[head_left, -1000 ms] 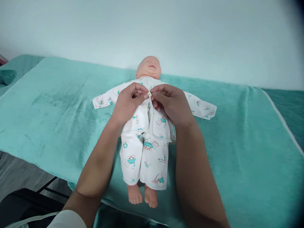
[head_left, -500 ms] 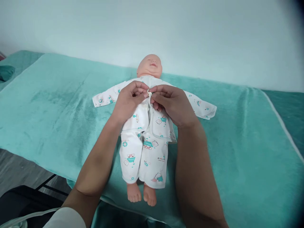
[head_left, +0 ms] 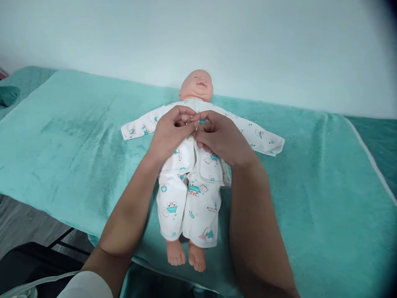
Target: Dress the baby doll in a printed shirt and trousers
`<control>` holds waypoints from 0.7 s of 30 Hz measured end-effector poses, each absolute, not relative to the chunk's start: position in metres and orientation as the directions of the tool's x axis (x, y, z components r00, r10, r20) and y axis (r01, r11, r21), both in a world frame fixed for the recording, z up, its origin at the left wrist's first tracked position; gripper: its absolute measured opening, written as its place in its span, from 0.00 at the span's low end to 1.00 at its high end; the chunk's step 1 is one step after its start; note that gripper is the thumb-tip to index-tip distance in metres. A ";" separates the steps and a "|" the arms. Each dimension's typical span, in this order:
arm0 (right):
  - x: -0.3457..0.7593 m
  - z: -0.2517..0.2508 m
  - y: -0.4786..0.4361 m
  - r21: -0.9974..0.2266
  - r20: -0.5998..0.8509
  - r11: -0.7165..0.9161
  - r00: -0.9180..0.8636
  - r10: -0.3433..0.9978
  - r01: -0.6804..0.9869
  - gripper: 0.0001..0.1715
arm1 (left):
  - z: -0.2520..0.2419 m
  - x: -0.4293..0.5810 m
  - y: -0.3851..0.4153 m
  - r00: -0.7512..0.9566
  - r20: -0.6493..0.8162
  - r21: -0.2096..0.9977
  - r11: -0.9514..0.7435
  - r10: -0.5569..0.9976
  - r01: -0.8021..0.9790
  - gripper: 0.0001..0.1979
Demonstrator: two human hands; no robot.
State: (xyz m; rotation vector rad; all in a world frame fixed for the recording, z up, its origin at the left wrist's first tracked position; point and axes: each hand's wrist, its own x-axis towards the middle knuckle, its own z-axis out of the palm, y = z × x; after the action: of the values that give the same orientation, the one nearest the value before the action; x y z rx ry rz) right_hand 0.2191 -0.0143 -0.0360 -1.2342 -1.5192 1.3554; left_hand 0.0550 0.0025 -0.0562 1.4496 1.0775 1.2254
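Observation:
A baby doll (head_left: 196,85) lies on its back, dressed in a white printed baby jacket (head_left: 265,137) and matching trousers (head_left: 172,203). Over its chest, the fingertips of my two hands meet at the jacket's front opening. My left hand (head_left: 170,130) is closed in a pinch, thumb against fingers, on the jacket's front edge. Close against it, my right hand (head_left: 221,134) pinches at the same place. The fingers mostly hide the bit of cloth or tie between them. Below my hands the two front panels hang slightly apart.
A teal velvety cover (head_left: 77,145) spreads under the doll, with a pale seam at each side. Behind it rises a plain wall (head_left: 198,37). At the lower left are a black padded object (head_left: 34,273) and a thin pale tube or cord (head_left: 46,280).
The small white tie that showed between my fingertips is now mostly covered. My right fingers have shifted slightly downward. The doll and its clothes have barely moved.

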 end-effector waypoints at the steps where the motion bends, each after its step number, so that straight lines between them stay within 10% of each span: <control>1: 0.219 -0.036 -0.014 -0.984 -0.069 -0.022 -0.262 0.962 0.179 0.18 | -0.057 0.056 0.002 0.103 0.181 0.980 -0.188 0.978 0.066 0.09; 21: 0.220 -0.044 -0.011 -0.995 0.053 0.035 -0.198 0.979 -0.090 0.20 | -0.052 0.060 -0.001 0.031 0.187 0.974 -0.189 0.982 0.125 0.16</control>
State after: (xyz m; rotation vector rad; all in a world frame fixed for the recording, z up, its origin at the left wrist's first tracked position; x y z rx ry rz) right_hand 0.2202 -0.0105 -0.0438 -1.0105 -1.3099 1.3611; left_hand 0.0599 -0.0014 -0.0524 1.4541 1.1937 1.2703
